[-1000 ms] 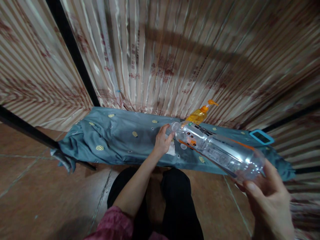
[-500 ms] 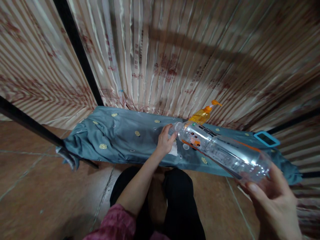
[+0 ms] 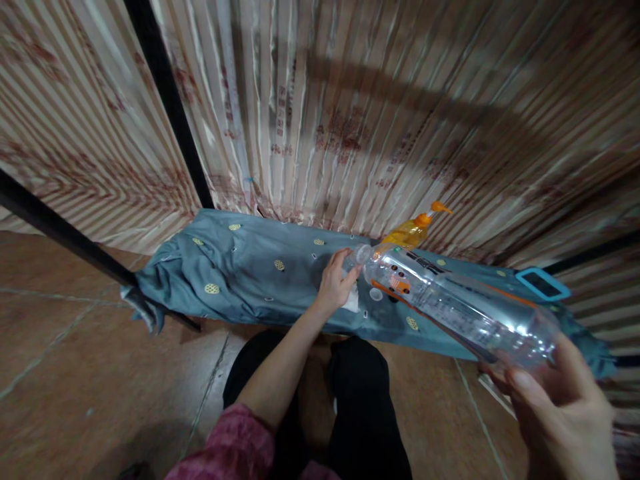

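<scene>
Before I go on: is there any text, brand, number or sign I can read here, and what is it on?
None can be read.
Clear bottle, held at its base by the right hand, neck at the left hand: label print too blurred.
Curtain: red printed marks, too blurred.
Orange pump bottle: no legible label.
Blue-framed device: dark face, nothing legible.
</scene>
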